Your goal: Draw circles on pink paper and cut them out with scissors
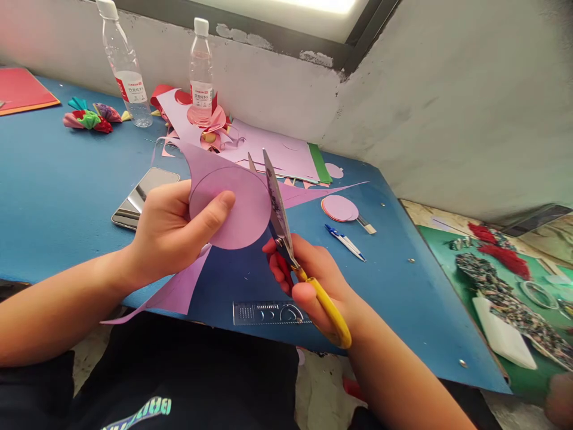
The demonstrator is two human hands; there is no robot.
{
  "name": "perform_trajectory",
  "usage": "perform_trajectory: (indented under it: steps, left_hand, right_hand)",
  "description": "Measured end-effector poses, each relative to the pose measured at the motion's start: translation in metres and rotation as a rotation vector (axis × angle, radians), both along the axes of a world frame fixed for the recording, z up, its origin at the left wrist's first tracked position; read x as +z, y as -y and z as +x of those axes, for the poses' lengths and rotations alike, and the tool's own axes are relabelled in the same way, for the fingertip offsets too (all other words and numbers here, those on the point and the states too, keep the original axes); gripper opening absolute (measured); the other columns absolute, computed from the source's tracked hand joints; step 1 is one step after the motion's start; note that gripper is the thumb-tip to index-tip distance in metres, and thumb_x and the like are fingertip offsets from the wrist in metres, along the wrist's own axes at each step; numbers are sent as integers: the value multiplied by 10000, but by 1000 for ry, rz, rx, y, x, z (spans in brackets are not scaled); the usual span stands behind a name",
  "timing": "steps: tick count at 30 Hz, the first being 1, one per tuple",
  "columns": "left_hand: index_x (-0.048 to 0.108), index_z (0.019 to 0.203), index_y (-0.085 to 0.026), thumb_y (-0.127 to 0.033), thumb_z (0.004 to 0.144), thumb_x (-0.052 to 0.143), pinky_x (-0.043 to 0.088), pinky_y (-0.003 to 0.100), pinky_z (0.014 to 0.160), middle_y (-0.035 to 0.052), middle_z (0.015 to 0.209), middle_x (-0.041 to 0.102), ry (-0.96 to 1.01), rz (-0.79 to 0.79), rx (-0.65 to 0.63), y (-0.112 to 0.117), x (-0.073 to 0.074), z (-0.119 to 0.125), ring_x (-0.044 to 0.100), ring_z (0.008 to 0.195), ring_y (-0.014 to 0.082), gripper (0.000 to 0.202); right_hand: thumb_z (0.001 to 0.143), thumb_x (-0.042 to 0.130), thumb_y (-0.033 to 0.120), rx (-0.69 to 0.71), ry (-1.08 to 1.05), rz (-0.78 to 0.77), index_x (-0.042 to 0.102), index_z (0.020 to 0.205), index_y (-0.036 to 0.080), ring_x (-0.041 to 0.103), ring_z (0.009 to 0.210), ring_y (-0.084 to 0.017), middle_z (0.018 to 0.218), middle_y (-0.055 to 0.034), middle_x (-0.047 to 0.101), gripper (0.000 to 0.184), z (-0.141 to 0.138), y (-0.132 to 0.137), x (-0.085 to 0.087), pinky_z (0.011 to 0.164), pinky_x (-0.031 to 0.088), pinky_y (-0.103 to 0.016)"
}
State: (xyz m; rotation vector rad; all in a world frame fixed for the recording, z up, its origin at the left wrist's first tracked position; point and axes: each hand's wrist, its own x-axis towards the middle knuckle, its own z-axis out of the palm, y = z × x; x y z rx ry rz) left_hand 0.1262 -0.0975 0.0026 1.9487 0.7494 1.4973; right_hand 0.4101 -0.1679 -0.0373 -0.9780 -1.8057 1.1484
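My left hand [179, 221] grips a sheet of purple paper [237, 206], thumb on top. A drawn circle shows on it, its lower and right edge cut round, while the upper left still joins the surrounding sheet. Strips of the paper trail down to the lower left and out to the right. In my right hand [308, 275] is a pair of scissors [278, 206] with yellow and red handles. Their blades stand apart, pointing up, at the right edge of the circle. My left fingers beneath the paper are hidden.
A phone [145, 197] lies behind my left hand. To the right are cut paper circles [340, 208] and a pen [344, 242]; a clear ruler [268, 313] lies at the front edge. Two bottles [134, 86] and stacked paper [277, 149] stand near the wall.
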Motion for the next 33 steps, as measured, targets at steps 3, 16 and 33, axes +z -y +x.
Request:
perform_trajectory:
  steps: [3, 16, 33]
  left_hand:
    - [480, 635, -248, -650, 1138, 948, 275, 304, 429, -54, 566, 420, 13, -53, -21, 2, 5, 1, 313, 497, 104, 796]
    - [520, 615, -206, -472, 1050, 1083, 223, 224, 399, -63, 571, 383, 144, -33, -166, -5, 15, 6, 275, 509, 64, 759]
    - [504, 600, -212, -580, 1046, 1082, 271, 268, 431, -65, 593, 353, 47, -141, -143, -4, 14, -1, 275, 517, 73, 818]
  right_hand:
    - [1057, 763, 1112, 1, 0, 4, 773, 1324, 247, 575, 681, -172, 880, 19, 709, 905, 1, -1, 0, 599, 463, -314]
    - [1066, 758, 1098, 17, 7, -2, 788, 1382, 266, 575, 663, -187, 874, 25, 705, 890, 6, 2, 2, 593, 462, -345]
    - [1059, 766, 1098, 12, 1, 5, 775, 1349, 257, 576, 663, -185, 876, 22, 716, 890, 3, 2, 2, 592, 466, -345]
